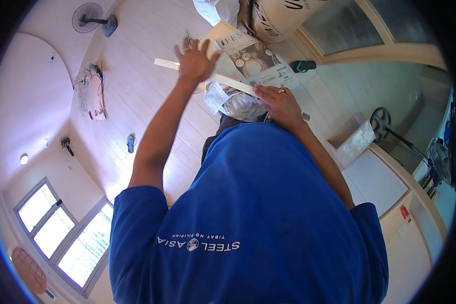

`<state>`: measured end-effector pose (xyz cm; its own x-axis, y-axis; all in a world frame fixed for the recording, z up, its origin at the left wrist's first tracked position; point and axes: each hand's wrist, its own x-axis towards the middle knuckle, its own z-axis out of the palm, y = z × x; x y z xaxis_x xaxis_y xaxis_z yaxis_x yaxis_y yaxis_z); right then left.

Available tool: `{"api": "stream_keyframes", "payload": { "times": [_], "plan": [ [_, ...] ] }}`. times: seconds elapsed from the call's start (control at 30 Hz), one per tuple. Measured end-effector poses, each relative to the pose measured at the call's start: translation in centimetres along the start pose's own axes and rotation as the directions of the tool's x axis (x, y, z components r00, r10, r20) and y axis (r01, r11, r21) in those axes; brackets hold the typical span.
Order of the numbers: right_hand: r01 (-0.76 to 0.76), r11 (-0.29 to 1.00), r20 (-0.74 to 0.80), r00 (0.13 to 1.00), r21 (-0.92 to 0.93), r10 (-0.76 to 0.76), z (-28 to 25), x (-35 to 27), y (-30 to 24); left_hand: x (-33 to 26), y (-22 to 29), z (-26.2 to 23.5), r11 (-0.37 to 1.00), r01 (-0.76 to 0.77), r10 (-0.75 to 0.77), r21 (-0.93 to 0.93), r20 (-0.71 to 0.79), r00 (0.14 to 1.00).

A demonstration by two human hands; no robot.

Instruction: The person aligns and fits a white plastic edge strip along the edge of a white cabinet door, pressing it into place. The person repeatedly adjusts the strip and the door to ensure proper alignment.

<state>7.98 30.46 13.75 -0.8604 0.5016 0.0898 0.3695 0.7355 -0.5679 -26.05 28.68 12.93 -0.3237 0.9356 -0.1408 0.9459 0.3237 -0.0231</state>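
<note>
The left hand (195, 61) is resting on a long pale strip (207, 75), perhaps wood or card, with fingers spread wide, so its grip is open and pressing flat rather than clasping. The right hand (280, 105), wearing a ring, is lying palm down at the other end of the strip, fingers loosely curled against it; I cannot tell whether its grip is closing on the strip or only pressing it. The strip is lying across a spread newspaper (256, 60) on the pale plank floor (137, 91), slanting over the paper's near edge. A crumpled clear plastic bag (242, 106) is sitting just beside the newspaper, touching the right hand's wrist side. A white sack (215, 9) and a cream sack with dark lettering (278, 17) are standing beyond the newspaper. A dark sandal (303, 65) is lying near the newspaper's far corner, and a standing fan (91, 19) is well apart from it
</note>
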Motion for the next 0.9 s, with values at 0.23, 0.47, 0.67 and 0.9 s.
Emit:
{"api": "stream_keyframes", "payload": {
  "times": [0.23, 0.47, 0.67, 0.9],
  "plan": [
    [0.008, 1.0, -0.036, 0.999, -0.001, -0.008, -0.5, 0.9, 0.8, 2.9, -6.4, 0.4, 0.989, 0.15, -0.15, -0.013, -0.099, 0.984],
    [-0.029, 0.998, -0.054, 0.998, 0.049, 0.031, -0.3, 0.5, 0.8, 4.7, -10.8, 0.0, 0.931, 0.349, -0.349, -0.109, 0.012, 0.937],
    [-0.129, 0.986, 0.047, 0.99, -0.106, 0.135, -3.6, -2.6, 2.6, 5.1, -11.0, 0.1, 0.866, 0.471, -0.454, -0.169, 0.129, 0.881],
    [-0.391, 0.849, -0.086, 0.891, 0.355, 0.446, -4.1, -8.5, 4.8, 5.0, -11.1, 0.2, 0.861, 0.472, -0.455, -0.189, 0.128, 0.881]
  ]
}}
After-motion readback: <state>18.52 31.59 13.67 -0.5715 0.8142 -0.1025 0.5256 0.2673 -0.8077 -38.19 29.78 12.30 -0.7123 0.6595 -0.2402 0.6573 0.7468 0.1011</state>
